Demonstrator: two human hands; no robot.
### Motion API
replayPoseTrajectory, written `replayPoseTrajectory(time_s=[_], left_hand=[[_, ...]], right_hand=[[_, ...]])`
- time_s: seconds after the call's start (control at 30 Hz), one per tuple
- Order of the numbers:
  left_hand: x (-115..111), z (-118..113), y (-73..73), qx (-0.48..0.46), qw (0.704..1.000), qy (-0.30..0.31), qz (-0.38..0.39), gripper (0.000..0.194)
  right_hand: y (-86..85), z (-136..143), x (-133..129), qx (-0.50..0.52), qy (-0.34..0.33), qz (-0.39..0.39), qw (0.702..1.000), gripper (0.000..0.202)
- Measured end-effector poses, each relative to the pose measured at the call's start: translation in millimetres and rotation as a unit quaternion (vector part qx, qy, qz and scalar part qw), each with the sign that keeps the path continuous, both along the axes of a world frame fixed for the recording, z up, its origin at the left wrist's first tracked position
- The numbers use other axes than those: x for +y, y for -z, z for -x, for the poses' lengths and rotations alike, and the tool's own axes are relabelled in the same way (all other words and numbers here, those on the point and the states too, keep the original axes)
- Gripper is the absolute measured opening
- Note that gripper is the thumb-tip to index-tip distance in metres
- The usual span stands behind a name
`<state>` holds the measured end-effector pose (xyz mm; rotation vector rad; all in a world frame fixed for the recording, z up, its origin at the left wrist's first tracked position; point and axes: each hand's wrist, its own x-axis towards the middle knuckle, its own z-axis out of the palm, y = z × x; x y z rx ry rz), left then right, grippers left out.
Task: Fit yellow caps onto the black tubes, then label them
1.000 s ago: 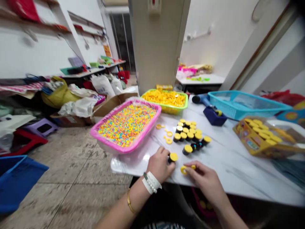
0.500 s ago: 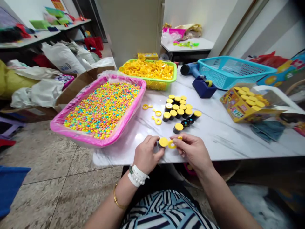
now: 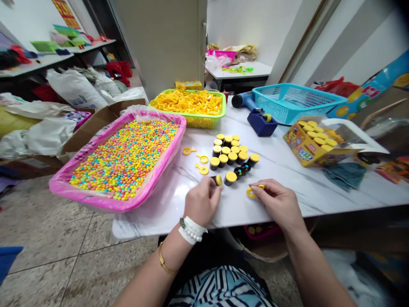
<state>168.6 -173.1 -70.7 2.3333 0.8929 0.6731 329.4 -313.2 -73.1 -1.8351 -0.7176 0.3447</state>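
Between thumb and fingers, my left hand point(image 3: 202, 200) grips a small black jar with a yellow lid point(image 3: 218, 180), tipped on its side. My right hand point(image 3: 277, 202) pinches a yellow ring with a handle point(image 3: 251, 192), held apart from the jar. A single upright lidded jar point(image 3: 230, 178) stands between the hands. Behind it are several more black jars with yellow lids point(image 3: 232, 157), grouped together, and two open black jars point(image 3: 242, 169). Left of that group lie three yellow ring pieces point(image 3: 203, 159) on the marbled table point(image 3: 172, 213).
A pink tub point(image 3: 59, 187) of coloured beads stands at left. Behind are a green basket point(image 3: 223, 104) of yellow pieces, a blue tape dispenser point(image 3: 260, 124) and a blue basket point(image 3: 297, 106). At right are a yellow carton point(image 3: 297, 147) with lidded jars and a dark cloth point(image 3: 345, 175).
My hands have moved apart. The jar in my left hand has tilted onto its side, and my right hand has carried the yellow ring rightward, away from it. The view has shifted slightly.
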Motion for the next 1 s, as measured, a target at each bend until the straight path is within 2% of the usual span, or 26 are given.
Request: replayPoseTrajectory(time_s=[0.1,0.17,0.27,0.37,0.47,0.53,0.6,0.7,0.87,1.0], left_hand=[[-14.7,-10.4,0.0,0.06,0.992,0.102,-0.052,0.022],[-18.2,-19.3,-0.4,0.089,0.988,0.116,-0.058,0.024],[-16.2,-24.8,0.9,0.107,0.989,0.097,-0.044,0.02],[-11.3,-18.1,1.4,0.097,0.993,0.054,-0.045,0.016],[-5.1,-11.7,-5.5,0.092,0.991,-0.006,-0.092,0.017],[0.5,-14.0,-13.3,0.113,0.984,-0.031,-0.136,0.03],[6.6,-20.3,-19.3,0.156,0.975,-0.018,-0.159,0.035],[14.5,-26.3,-19.0,0.187,0.972,0.013,-0.143,0.017],[24.9,-13.3,-3.7,0.036,0.997,-0.012,-0.072,0.021],[30.7,-1.9,3.2,0.019,0.995,-0.032,-0.09,0.024]], right_hand=[[-1.3,-7.3,6.6,0.014,-0.026,0.045,0.999,0.035],[-0.3,-8.8,11.4,0.04,-0.041,0.044,0.997,0.038],[3.0,-8.0,15.8,0.063,-0.056,0.033,0.996,0.04],[8.3,-6.7,16.1,0.064,-0.058,0.029,0.996,0.041],[15.4,-5.2,15.5,0.035,-0.059,0.026,0.997,0.038],[18.6,-4.3,15.8,0.015,-0.059,0.023,0.998,0.036],[18.4,-4.3,16.5,0.011,-0.048,0.016,0.999,0.036],[10.8,-6.2,17.1,0.047,-0.035,0.007,0.998,0.04],[-5.8,-0.4,16.6,0.152,-0.089,0.032,0.984,0.042],[-6.1,19.9,25.1,0.153,-0.106,0.019,0.982,0.034]])
